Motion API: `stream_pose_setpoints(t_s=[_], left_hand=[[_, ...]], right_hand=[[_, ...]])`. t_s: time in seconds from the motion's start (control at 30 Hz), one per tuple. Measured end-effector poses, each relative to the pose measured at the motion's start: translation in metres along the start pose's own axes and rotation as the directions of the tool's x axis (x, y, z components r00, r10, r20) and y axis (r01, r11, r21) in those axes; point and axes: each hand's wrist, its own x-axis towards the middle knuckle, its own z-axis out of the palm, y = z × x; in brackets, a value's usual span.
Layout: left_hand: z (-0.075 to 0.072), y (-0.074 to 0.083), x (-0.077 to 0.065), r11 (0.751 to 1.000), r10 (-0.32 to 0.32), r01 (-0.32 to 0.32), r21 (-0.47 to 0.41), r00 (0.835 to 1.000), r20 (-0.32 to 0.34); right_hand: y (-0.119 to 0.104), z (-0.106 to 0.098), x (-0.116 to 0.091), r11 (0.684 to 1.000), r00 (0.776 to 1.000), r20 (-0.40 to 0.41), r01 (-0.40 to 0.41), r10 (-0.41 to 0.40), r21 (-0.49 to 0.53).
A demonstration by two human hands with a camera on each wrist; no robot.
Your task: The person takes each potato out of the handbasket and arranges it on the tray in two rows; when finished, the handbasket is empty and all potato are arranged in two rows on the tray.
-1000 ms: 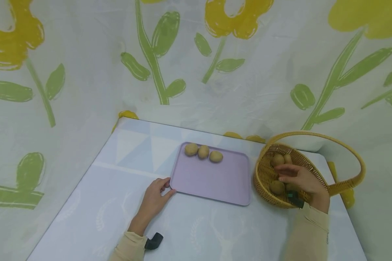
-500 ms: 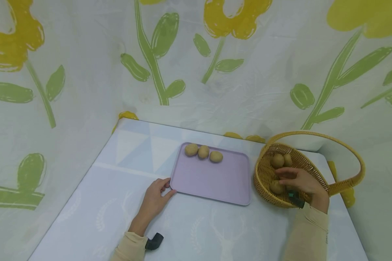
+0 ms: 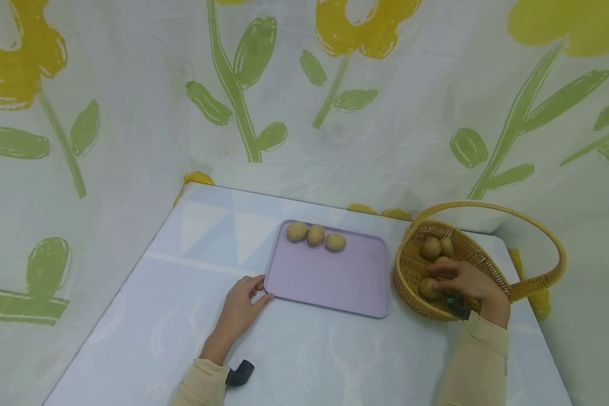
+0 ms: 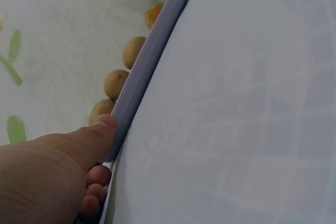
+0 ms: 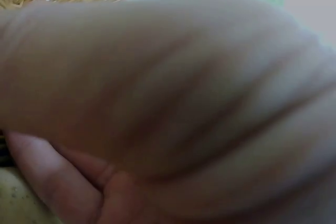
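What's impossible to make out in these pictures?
Head: how many potatoes the basket holds; the right hand covers some of its inside.
Left wrist: lower parts of three potatoes, behind the tray rim.
Right wrist: most of one potato, cut off at the lower left corner.

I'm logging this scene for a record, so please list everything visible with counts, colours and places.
Table: one, pale blue and white, lower part of the head view
Wall cloth: count unclear, pale with yellow flowers and green leaves, around the table
Tray: one, light purple, on the table
Basket: one, tan, right of the tray
Tray potatoes: three, light brown, along the far side
Basket potatoes: at least four, light brown, partly hidden
Black wrist pieces: two, black, one per wrist
Sleeves: two, beige, on the forearms
Left hand: one, bare, holding the tray's near left corner
Right hand: one, bare, in the basket
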Motion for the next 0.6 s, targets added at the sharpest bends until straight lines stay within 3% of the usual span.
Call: stream_pose_setpoints(t_s=[0.4,0.6], left_hand=[[0.001,0.0,-0.0016,1.0,0.004,-0.004,-0.006,1.0,0.0],[0.0001,0.002,-0.001,1.0,0.006,-0.006,-0.01,1.0,-0.006]], right_hand=[[-0.0017,0.0024,0.0053,0.996,0.989,0.122,-0.074,0.079,-0.042],[-0.0023,0.0008,0.006,0.995,0.988,0.127,-0.078,0.085,-0.058]])
